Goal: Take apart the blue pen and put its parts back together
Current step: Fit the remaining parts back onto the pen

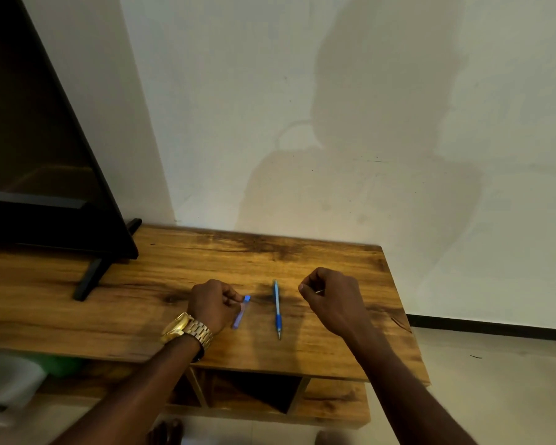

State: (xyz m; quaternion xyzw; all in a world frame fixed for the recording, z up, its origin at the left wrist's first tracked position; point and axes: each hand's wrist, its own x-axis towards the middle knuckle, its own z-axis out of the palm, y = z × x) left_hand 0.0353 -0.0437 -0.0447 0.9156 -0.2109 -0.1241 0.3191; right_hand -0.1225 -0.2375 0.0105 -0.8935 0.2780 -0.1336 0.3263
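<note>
Nearest me, a gold watch point(187, 329) sits on my left wrist. My left hand point(214, 305) pinches a blurred blue pen piece point(240, 313). My right hand point(331, 295) pinches something thin, unidentifiable. Between them the blue pen point(277, 308) lies on the wooden table point(109, 300).

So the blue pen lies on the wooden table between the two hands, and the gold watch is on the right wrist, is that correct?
Not quite. The gold watch is on the left wrist, not the right, as the head view shows. The rest holds: the blue pen lies on the wooden table between the left hand and the right hand.
</note>
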